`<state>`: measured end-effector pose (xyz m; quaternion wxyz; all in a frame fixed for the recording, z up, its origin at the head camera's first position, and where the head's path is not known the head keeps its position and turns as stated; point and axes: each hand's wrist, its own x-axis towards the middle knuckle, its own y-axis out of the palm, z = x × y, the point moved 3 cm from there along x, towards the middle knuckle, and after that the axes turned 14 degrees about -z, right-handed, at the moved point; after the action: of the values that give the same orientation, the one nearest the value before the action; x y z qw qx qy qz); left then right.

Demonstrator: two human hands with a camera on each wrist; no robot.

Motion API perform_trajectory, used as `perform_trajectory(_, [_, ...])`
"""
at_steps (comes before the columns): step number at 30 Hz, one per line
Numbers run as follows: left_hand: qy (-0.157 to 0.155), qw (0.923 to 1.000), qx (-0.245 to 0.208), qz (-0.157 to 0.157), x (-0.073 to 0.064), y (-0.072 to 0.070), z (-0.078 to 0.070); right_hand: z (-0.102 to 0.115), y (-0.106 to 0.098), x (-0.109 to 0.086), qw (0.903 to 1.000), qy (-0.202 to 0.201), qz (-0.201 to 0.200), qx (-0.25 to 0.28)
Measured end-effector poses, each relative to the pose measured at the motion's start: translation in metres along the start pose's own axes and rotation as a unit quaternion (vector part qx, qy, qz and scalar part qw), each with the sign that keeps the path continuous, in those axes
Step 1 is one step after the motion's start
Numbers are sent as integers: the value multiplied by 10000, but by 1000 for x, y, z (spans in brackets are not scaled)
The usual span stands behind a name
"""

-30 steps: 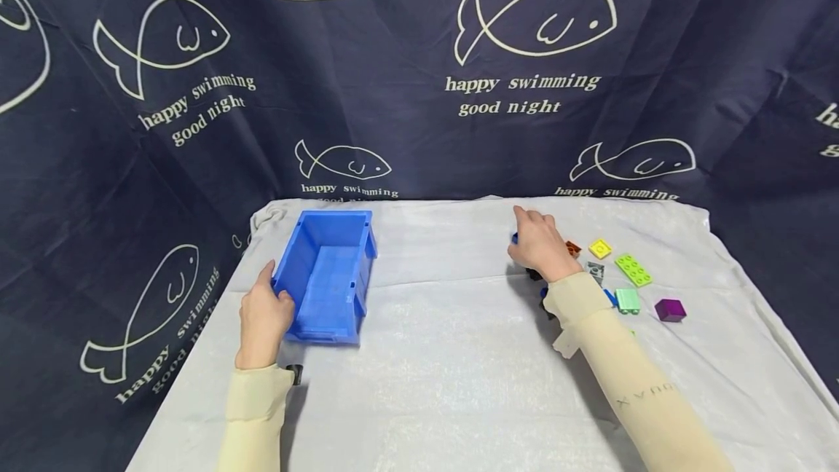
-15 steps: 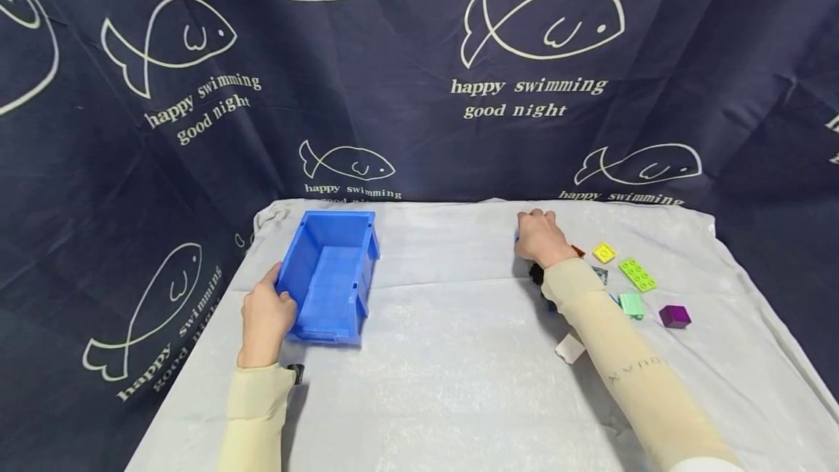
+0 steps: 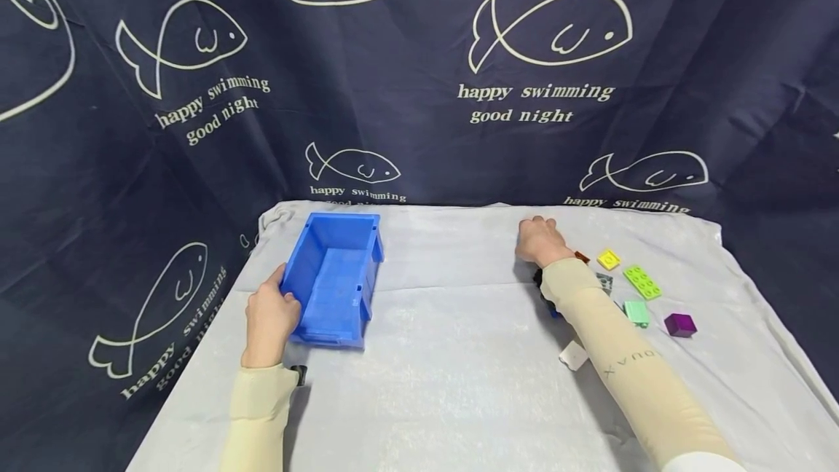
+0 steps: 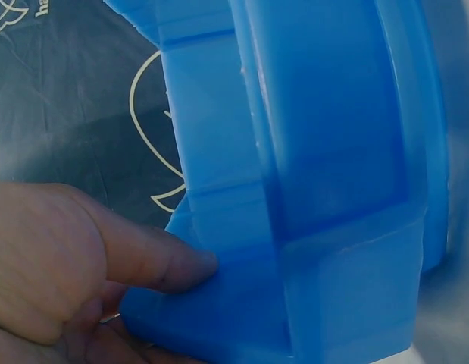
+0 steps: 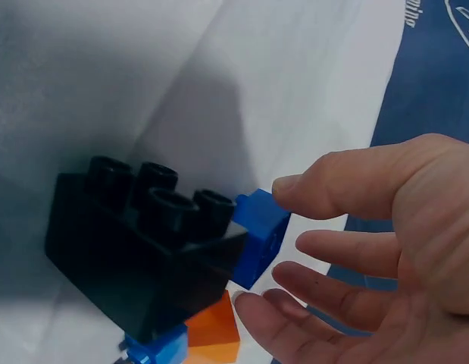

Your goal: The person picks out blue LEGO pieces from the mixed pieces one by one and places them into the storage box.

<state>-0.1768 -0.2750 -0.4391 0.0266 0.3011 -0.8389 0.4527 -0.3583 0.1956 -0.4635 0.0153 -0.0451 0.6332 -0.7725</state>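
In the head view, bright, even light is washing over the white tablecloth (image 3: 446,399), the right sleeve (image 3: 629,370) is casting a soft shadow, and the wide lens is stretching the dark curtain (image 3: 46,188) toward the edges. The left wrist view is rendering the blue bin (image 4: 332,114) softly; the right one is running dimmer, the black brick (image 5: 120,258) losing detail.

- Left hand (image 3: 270,315) on the blue bin (image 3: 344,231), gripping its left wall!
- Right hand (image 3: 542,240) low near the far edge of the cloth (image 3: 439,384), fingertips hidden.
- Right of its sleeve (image 3: 623,355): yellow brick (image 3: 608,260), lime brick (image 3: 642,282), mint brick (image 3: 636,312), purple block (image 3: 680,325).
- White piece (image 3: 572,355), just left of that sleeve.
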Motion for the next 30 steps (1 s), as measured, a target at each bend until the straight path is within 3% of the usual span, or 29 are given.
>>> perform_trajectory(18, [-8, 9999, -18, 107, -4, 6, 0, -14, 17, 2, 9988, 62, 458, 156])
perform_trajectory(27, [33, 9999, -102, -92, 0, 3, 1, -11, 10, 9, 9997, -132, 107, 167])
perform_trajectory(30, [2, 9999, -89, -80, 1, 2, 1, -9, 8, 11, 9997, -100, 152, 183])
